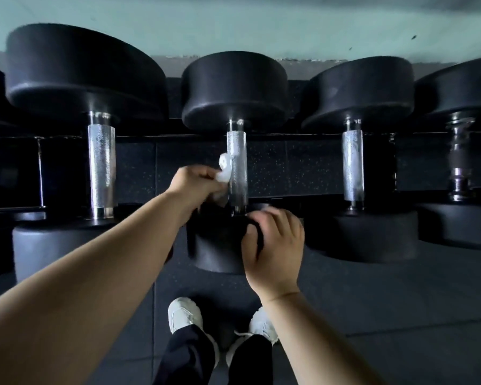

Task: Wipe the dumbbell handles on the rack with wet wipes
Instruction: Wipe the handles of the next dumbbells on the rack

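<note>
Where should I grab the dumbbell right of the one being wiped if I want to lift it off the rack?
Probably by the dumbbell at its knurled metal handle, mid-length, coming down from above with the hand wrapped around it. The bar runs front to back between the two wide black ends, bare and unobstructed; those ends look too broad to grip.

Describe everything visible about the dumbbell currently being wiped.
The middle dumbbell lies across the rack with its handle running away from the camera. It has two round, matte black heads that look rubber-coated, joined by a knurled, silvery metal handle with smooth collars at both ends. The left hand presses a crumpled white wipe against the handle's left side; the right hand grips the near head.
</note>
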### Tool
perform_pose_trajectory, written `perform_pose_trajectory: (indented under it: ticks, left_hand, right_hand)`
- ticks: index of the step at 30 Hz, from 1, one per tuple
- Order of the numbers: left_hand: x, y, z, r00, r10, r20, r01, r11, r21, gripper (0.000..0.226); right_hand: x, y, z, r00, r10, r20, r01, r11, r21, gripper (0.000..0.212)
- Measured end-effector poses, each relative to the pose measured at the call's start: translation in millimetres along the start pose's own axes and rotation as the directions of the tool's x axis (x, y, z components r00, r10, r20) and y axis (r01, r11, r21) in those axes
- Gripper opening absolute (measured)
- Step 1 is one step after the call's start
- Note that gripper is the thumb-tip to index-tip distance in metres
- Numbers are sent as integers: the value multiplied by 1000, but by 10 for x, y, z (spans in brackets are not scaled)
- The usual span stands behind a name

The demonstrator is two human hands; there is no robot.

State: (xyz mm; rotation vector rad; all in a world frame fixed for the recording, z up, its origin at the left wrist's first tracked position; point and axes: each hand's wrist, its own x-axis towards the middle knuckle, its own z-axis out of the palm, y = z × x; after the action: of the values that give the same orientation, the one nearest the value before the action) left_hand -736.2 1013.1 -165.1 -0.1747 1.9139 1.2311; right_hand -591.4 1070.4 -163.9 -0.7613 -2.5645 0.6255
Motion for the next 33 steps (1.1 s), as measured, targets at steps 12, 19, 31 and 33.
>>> perform_pose_trajectory:
  ticks: [12, 19, 31, 33]
  left_hand:
    - [-53, -56, 19, 995, 103, -7, -100, 975, 198, 23]
    - [47, 98, 52, 986, 101, -132, -95, 994, 49, 25]
    - [-703, -15, -134, 959, 252, 126, -269, 953, 141, 22]
    - [-771, -27, -92, 967, 248, 56, -251, 967, 53, 22]
  right_hand:
    - [7, -6, -18, 1000, 3, 8, -3, 1000, -6, 28]
    - [4, -4, -10, 1000, 3, 11, -3, 1000, -8, 28]
    - [366, -137, -340, 766, 376, 522, -608, 687, 399, 52]
    - [568, -130, -449, 659, 233, 715, -657, 642, 396, 52]
